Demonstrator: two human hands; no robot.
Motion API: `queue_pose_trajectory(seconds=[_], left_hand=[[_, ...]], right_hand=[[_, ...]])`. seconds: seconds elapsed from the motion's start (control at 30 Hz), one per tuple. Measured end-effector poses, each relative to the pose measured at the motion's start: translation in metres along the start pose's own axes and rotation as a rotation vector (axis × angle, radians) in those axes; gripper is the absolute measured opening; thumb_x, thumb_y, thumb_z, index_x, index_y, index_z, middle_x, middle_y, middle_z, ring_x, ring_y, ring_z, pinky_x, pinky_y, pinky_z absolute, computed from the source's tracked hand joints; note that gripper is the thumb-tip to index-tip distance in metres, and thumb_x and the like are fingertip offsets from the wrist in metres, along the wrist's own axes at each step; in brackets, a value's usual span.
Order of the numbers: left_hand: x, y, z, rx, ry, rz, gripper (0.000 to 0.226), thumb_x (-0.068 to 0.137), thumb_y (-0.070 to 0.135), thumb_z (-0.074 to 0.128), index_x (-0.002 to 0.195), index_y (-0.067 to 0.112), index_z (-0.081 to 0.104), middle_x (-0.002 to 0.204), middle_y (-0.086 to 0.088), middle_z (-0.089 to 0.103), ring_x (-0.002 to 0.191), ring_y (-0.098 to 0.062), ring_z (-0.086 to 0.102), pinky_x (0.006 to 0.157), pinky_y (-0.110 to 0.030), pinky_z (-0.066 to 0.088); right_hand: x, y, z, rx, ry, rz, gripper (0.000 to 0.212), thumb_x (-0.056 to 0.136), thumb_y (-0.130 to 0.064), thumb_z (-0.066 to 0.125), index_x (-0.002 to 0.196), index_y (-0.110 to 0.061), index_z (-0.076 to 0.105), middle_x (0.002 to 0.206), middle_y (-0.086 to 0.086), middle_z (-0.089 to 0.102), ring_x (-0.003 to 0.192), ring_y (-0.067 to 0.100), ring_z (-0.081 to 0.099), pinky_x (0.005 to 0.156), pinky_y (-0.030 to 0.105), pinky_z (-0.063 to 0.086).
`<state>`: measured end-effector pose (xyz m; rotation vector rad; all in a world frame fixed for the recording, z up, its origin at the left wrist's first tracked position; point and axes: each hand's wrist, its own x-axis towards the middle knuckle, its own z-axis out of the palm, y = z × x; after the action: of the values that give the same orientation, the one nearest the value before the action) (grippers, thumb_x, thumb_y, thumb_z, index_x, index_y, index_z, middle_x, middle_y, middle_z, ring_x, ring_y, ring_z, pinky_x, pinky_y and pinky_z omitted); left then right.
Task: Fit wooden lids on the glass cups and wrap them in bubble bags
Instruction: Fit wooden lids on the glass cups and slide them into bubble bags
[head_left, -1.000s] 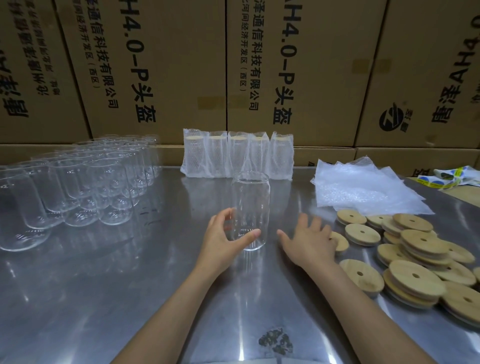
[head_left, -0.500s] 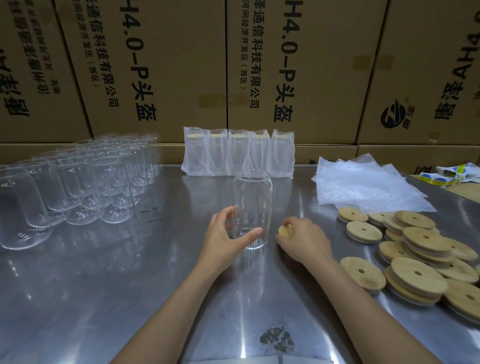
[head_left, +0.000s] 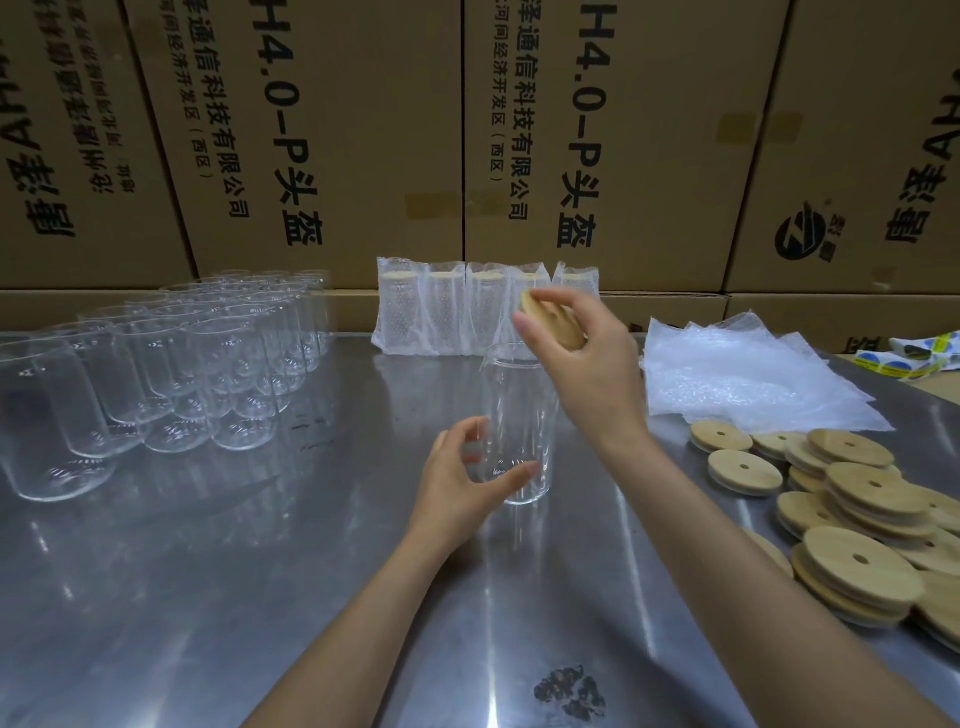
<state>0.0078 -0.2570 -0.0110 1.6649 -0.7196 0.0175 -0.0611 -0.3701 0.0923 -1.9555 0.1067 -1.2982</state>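
You've got the clear, straight-sided glass cup (head_left: 519, 421) standing upright mid-bench, your left hand (head_left: 462, 486) curled round its lower part with thumb and fingers on the glass. Your right hand (head_left: 582, 358) pinches the round pale wooden lid (head_left: 553, 319) by its edge, tilted, just above the rim and a bit to the right.

Tip: level the lid out before you lower it, centre it over the mouth, then press evenly. I'd guess going in crooked makes it jam on one side. Keep that left grip low and firm so the cup doesn't skate on the shiny steel bench (head_left: 208, 597).

Can't make out the lid's underside or any seal ring; your fingers cover most of it. The glass rim is hard to trace too.
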Motion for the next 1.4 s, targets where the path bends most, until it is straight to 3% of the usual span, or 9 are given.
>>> queue_pose_trajectory(seconds=[0.17,0.4,0.57,0.63,0.83,1.0,1.17,1.3,1.4], left_hand=[[0.0,-0.001,0.0,-0.014,-0.003,0.007,0.06,0.07,0.033,0.084,0.117,0.035,0.047,0.109,0.025,0.043,0.097,0.009,0.05,0.07,-0.001,0.043],[0.0,-0.002,-0.001,-0.022,-0.01,0.006,0.062,0.069,0.035,0.085,0.117,0.036,0.047,0.11,0.025,0.044,0.098,0.01,0.05,0.069,0.0,0.043],[-0.001,-0.001,-0.001,-0.019,-0.027,0.0,0.065,0.065,0.042,0.085,0.118,0.038,0.047,0.111,0.024,0.046,0.1,0.006,0.052,0.071,-0.009,0.045],[-0.001,-0.001,-0.001,-0.011,-0.038,-0.002,0.066,0.064,0.045,0.084,0.118,0.039,0.047,0.112,0.024,0.046,0.1,0.004,0.053,0.07,-0.009,0.045],[-0.001,-0.001,-0.001,0.007,-0.037,-0.011,0.067,0.064,0.046,0.085,0.119,0.037,0.047,0.113,0.023,0.046,0.098,0.001,0.053,0.066,-0.006,0.046],[-0.002,-0.001,-0.001,0.037,-0.034,-0.014,0.07,0.064,0.046,0.084,0.124,0.029,0.052,0.12,0.015,0.049,0.097,0.003,0.053,0.066,-0.006,0.046],[-0.002,-0.001,0.0,0.039,-0.035,-0.017,0.072,0.064,0.046,0.084,0.126,0.028,0.052,0.123,0.014,0.049,0.1,0.002,0.054,0.07,-0.01,0.046],[0.0,-0.003,0.0,0.038,-0.043,-0.019,0.073,0.064,0.045,0.085,0.126,0.023,0.053,0.123,0.009,0.052,0.103,-0.003,0.056,0.082,-0.019,0.051],[0.0,-0.002,0.0,0.051,-0.035,-0.007,0.069,0.065,0.042,0.085,0.124,0.029,0.051,0.119,0.017,0.049,0.099,0.003,0.054,0.075,-0.008,0.046]], right_hand=[[0.006,0.001,0.014,-0.165,-0.209,-0.041,0.031,0.085,-0.044,0.067,0.112,-0.029,0.067,0.109,-0.019,0.06,0.098,-0.001,0.055,0.081,0.015,0.043],[-0.001,0.008,0.009,-0.199,-0.267,-0.022,0.026,0.09,-0.042,0.063,0.112,-0.03,0.068,0.112,-0.016,0.065,0.101,0.0,0.057,0.088,0.028,0.049],[0.003,0.007,-0.004,-0.333,-0.365,-0.086,0.027,0.092,-0.044,0.057,0.114,-0.03,0.065,0.113,-0.016,0.062,0.1,0.0,0.051,0.078,0.009,0.035],[0.004,0.006,-0.009,-0.417,-0.399,-0.131,0.028,0.092,-0.044,0.057,0.116,-0.031,0.063,0.112,-0.015,0.061,0.104,0.002,0.049,0.076,0.015,0.032],[-0.004,0.002,-0.014,-0.555,-0.386,-0.225,0.041,0.086,-0.049,0.061,0.121,-0.028,0.058,0.117,-0.011,0.059,0.11,0.011,0.051,0.098,0.032,0.037],[-0.01,0.003,-0.011,-0.584,-0.383,-0.223,0.045,0.082,-0.054,0.061,0.121,-0.033,0.055,0.118,-0.015,0.055,0.114,0.008,0.049,0.108,0.041,0.03],[-0.01,0.005,-0.011,-0.582,-0.363,-0.242,0.045,0.082,-0.054,0.061,0.12,-0.033,0.055,0.117,-0.016,0.055,0.113,0.007,0.049,0.109,0.04,0.028],[-0.014,0.01,-0.009,-0.574,-0.335,-0.288,0.045,0.083,-0.054,0.06,0.122,-0.03,0.056,0.12,-0.015,0.055,0.116,0.008,0.048,0.108,0.04,0.031],[-0.012,0.018,-0.011,-0.36,-0.333,-0.217,0.042,0.085,-0.058,0.049,0.117,-0.033,0.059,0.115,-0.02,0.057,0.112,0.003,0.05,0.101,0.033,0.037]])
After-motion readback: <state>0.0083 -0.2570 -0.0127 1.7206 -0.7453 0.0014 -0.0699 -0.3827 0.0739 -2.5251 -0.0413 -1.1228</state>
